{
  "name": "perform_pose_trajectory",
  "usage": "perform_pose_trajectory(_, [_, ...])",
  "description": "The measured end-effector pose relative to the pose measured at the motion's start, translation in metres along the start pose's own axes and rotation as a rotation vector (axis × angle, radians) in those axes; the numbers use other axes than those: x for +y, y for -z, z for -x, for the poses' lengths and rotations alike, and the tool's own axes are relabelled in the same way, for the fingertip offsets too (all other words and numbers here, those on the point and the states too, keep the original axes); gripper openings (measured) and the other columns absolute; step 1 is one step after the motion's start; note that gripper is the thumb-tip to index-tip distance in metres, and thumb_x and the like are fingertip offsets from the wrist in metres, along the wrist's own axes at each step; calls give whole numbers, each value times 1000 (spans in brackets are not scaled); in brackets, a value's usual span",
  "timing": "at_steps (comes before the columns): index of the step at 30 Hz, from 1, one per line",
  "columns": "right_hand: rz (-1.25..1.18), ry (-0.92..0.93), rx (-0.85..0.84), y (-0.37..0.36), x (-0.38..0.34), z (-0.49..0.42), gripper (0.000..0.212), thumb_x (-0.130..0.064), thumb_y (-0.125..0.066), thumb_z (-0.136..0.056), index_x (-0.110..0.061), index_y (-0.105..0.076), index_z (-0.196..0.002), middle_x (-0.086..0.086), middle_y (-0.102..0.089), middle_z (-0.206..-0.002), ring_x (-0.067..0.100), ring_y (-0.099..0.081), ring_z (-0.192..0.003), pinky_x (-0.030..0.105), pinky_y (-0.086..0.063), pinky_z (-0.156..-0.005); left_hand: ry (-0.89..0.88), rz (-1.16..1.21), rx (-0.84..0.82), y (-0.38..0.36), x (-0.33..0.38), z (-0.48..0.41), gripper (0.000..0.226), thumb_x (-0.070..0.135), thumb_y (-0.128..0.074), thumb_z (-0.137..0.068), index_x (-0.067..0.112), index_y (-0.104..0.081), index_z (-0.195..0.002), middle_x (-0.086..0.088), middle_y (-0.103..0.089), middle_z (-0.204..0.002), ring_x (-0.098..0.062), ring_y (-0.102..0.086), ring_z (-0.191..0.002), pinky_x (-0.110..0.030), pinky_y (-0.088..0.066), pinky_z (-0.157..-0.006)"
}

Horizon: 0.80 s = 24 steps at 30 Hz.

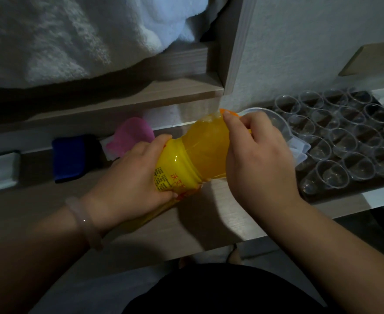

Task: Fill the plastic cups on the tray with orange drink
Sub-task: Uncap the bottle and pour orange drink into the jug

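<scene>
Head view: shows bottle [200,152] of orange drink held tilted above table [209,223]. Finds left grip [129,177] clamped on label end, right grip [258,159] clamped at cap end. Locates clear cups [342,141] packed on tray [335,196], right of bottle.

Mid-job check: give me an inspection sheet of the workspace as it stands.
Surface: pale wooden desk, dimly lit.
Job's things: bottle of orange drink, tilted above the desk; clear cups on the dark tray, look empty; clear jug beside the tray.
Clutter: pink item and blue item at the desk's back.
Hands: left hand grips the bottle's label; right hand grips its neck at the cap.
Cables: nothing seen.
Surroundings: white towel above left; pale wall behind the tray.
</scene>
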State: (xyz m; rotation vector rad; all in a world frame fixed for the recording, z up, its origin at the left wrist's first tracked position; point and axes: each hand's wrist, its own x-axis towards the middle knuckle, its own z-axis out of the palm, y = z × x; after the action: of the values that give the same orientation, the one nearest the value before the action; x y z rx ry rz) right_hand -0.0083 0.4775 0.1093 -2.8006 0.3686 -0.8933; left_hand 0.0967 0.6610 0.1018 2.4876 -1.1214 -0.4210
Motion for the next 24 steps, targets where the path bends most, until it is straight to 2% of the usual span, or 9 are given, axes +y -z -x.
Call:
perform_pose_trajectory(6, [-19,-10,-5,-2,-1,1,51,-15,-35,-84,2,-59,-126,19,-59,-97,34,-55,-74,34,-37,-63,3,-42,-1,6,-6,-2,104,55,-80,-59,39,-20,-142,1,-46,-130,-19,-49,-116,-45,-49,-88])
perform_pose_trajectory(10, [-15,-27,1,-5,-1,1,50,-12,-35,-85,0,-58,-128,18,-58,-99,34,-54,-75,37,-41,-64,5,-63,-1,8,-5,-3,104,54,-80,-59,38,-20,-142,1,-47,-129,-19,-50,-115,-45,-49,-87])
perform_pose_trajectory(14, [-11,-29,-6,-6,-1,0,50,-11,-36,-85,-1,-57,-129,17,-58,-99,33,-53,-75,36,-38,-65,10,-62,-9,10,-3,-3,103,54,-79,-59,38,-20,-142,1,-47,-128,-19,-50,-113,-44,-49,-88])
perform_pose_trajectory(20, [-16,-32,6,-8,1,1,44,-6,-56,-83,1,-58,-127,19,-58,-97,35,-55,-75,38,-41,-63,12,-76,-15,12,-3,-4,104,54,-80,-58,39,-21,-143,1,-47,-128,-19,-50,-112,-43,-49,-87])
perform_pose_trajectory(24, [-22,-26,6,-9,2,1,45,-8,-56,-83,1,-58,-127,19,-58,-98,36,-55,-75,38,-41,-64,18,-84,-20,14,-3,-5,104,54,-80,-59,40,-21,-142,1,-46,-128,-19,-49,-113,-44,-48,-87])
